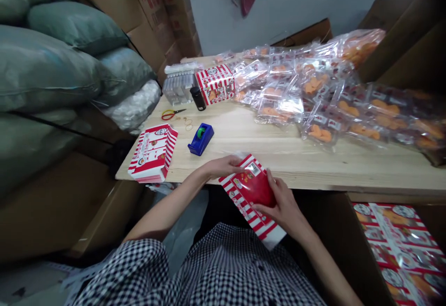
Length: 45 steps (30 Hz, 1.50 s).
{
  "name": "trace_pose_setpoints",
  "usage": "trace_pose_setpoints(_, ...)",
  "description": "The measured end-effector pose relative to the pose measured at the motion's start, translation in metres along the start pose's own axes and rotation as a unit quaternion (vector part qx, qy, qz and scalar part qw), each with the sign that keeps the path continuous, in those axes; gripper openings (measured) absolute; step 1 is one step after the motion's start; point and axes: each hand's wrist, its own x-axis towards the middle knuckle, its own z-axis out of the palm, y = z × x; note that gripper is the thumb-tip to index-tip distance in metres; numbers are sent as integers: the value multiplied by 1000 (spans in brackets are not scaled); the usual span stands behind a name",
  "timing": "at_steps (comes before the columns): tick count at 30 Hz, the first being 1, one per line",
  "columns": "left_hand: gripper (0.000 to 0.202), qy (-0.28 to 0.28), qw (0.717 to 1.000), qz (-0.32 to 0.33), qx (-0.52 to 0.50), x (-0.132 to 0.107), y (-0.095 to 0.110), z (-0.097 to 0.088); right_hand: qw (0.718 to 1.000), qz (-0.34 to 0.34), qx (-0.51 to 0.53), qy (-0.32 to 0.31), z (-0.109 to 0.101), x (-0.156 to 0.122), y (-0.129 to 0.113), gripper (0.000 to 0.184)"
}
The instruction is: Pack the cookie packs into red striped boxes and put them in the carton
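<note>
A person's two bare hands are gripping a red-and-white striped, glossy printed card carton (244, 189) at the lower centre of the frame, just off the near edge of a pale wooden worktop (237, 134). The left hand (226, 166) is curling its fingers over the carton's upper left edge, its thumb not showing clearly. The right hand (284, 203) is clasping the opposite edge, laying its thumb across the red face while its other fingers are partly hiding behind. The carton is looking light and springy, probably stiffer along its folds than across its shiny, slightly slippery face; its long edges are likely offering the safest hold, since a hard pinch mid-face could be denting it.

Left of centre, a blue plastic tape dispenser (205, 144) is sitting near a stack of red-and-white printed flat cartons (149, 152). Beyond, red-and-yellow-handled scissors (168, 114) are lying beside a black cylindrical bottle (198, 99), which is standing before a striped upright box (218, 85). Clear plastic packets of orange pieces (275, 110) are spreading across the upper right, while bulging grey-green sacks (45, 73) are filling the upper left.
</note>
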Motion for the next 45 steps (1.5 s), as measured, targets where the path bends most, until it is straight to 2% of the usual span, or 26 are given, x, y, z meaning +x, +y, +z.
trace_pose_setpoints(2,26,35,999,-15,-8,9,-1,4,989,-9,-138,55,18,-4,0,125)
trace_pose_setpoints(3,25,46,999,-19,-7,13,-1,6,982,-8,-178,69,26,-6,1,133)
trace_pose_setpoints(6,24,51,998,-15,20,20,1,11,971,-3,-226,81,42,-7,7,139)
trace_pose_setpoints(9,22,103,979,39,173,25,9,18,969,-12,-227,96,43,-2,7,137)
trace_pose_setpoints(11,19,157,947,78,268,24,18,27,975,-19,-198,100,39,2,4,129)
trace_pose_setpoints(14,17,275,894,153,320,14,30,45,988,26,-119,99,30,9,-4,112)
trace_pose_setpoints(15,23,333,860,200,331,8,30,53,990,51,-88,100,27,12,-6,108)
trace_pose_setpoints(17,42,455,773,296,328,-3,21,68,988,93,-21,119,22,16,-9,105)
trace_pose_setpoints(18,51,500,740,323,312,-8,11,75,985,105,9,137,20,17,-9,105)
trace_pose_setpoints(19,58,528,728,327,290,-10,-1,82,981,111,37,157,19,19,-9,106)
trace_pose_setpoints(20,64,536,739,310,266,-11,-14,89,976,111,60,175,19,20,-10,108)
trace_pose_setpoints(21,68,520,770,284,237,-9,-28,95,974,107,76,186,20,21,-11,109)
trace_pose_setpoints(23,77,445,846,246,163,1,-51,107,976,83,78,187,25,22,-15,107)
trace_pose_setpoints(25,84,403,882,230,84,12,-62,116,982,47,53,176,32,21,-21,98)
trace_pose_setpoints(27,86,415,882,220,35,19,-61,120,984,19,14,177,40,19,-27,91)
trace_pose_setpoints(29,78,426,879,212,27,21,-54,119,983,9,-22,182,46,16,-30,91)
trace_pose_setpoints(33,41,371,897,235,51,14,-44,109,981,16,-77,179,46,9,-32,110)
trace_pose_setpoints(35,35,377,896,231,33,9,-45,100,986,12,-30,164,36,7,-34,122)
trace_pose_setpoints(37,36,387,897,214,-10,4,-48,91,986,24,104,129,20,7,-35,127)
trace_pose_setpoints(38,38,377,902,206,-33,1,-49,87,975,38,189,107,11,8,-35,125)
trace_pose_setpoints(41,39,302,929,204,-61,-9,-54,81,924,84,370,51,-11,11,-31,105)
trace_pose_setpoints(43,36,255,943,207,-49,-14,-58,84,908,111,403,24,-15,13,-25,79)
trace_pose_setpoints(45,34,233,950,208,-31,-17,-63,88,902,140,407,24,-10,12,-18,63)
